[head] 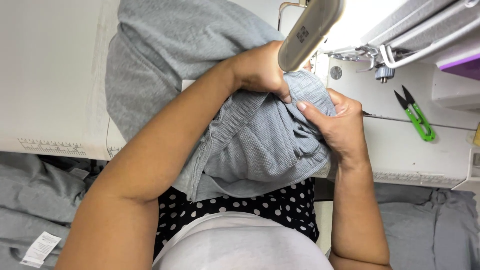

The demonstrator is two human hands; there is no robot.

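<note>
Under the lamp, both hands (300,100) bunch the grey garment (260,140).

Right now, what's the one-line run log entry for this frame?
left hand: gripping grey fabric | right hand: pinching same fabric | sewing machine behind | green snips on table, untouched

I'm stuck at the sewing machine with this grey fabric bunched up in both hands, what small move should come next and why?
Probably flatten the grey fabric first: both the left hand and right hand grip it in a crumpled bundle, and folds hide the edge just short of the sewing machine.
</note>
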